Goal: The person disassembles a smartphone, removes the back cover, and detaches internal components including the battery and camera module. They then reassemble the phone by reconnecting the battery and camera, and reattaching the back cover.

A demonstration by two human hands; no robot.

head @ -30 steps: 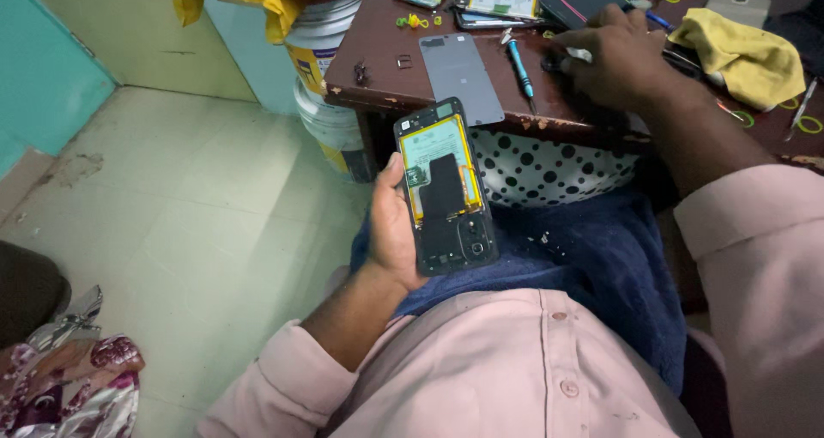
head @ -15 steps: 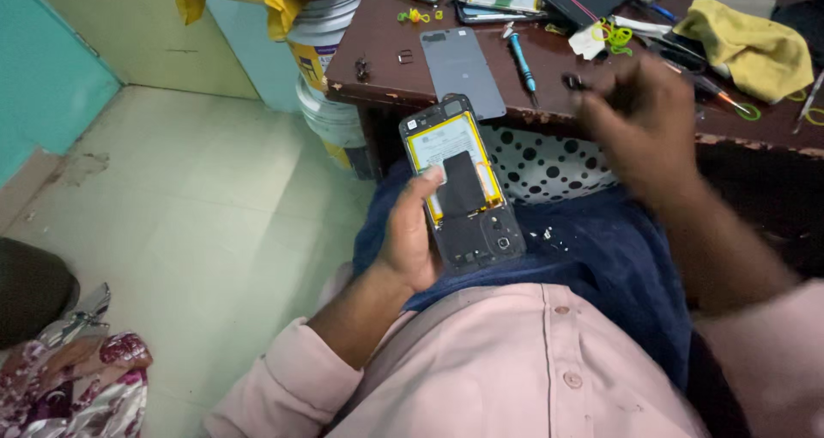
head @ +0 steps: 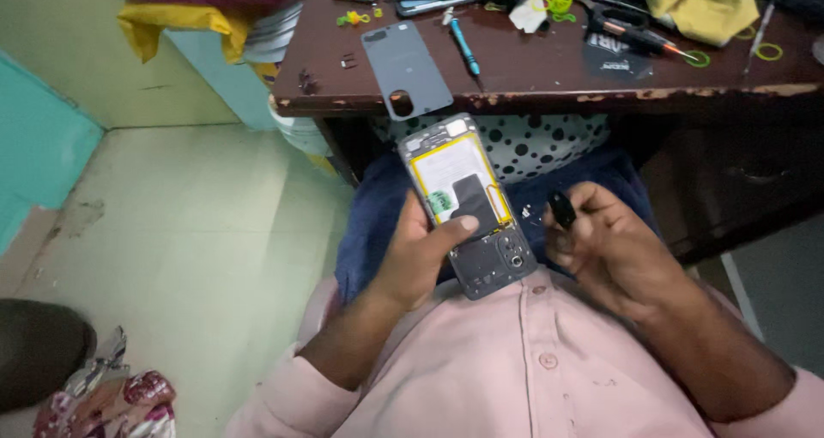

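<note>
Our worn brown table [head: 549,82], beyond both hands

On it we see a grey back cover [head: 406,67], blue pen [head: 464,47] and yellow cloth [head: 691,2].

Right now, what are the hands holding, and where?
The left hand grips the opened phone by its long sides, thumb on the back. The right hand pinches a small black part at its fingertips.

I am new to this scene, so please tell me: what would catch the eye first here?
First, the opened phone with its back removed, held in the left hand over the lap. Beside it, the right hand pinches a small black part. The grey back cover lies on the brown table's front edge.
</note>
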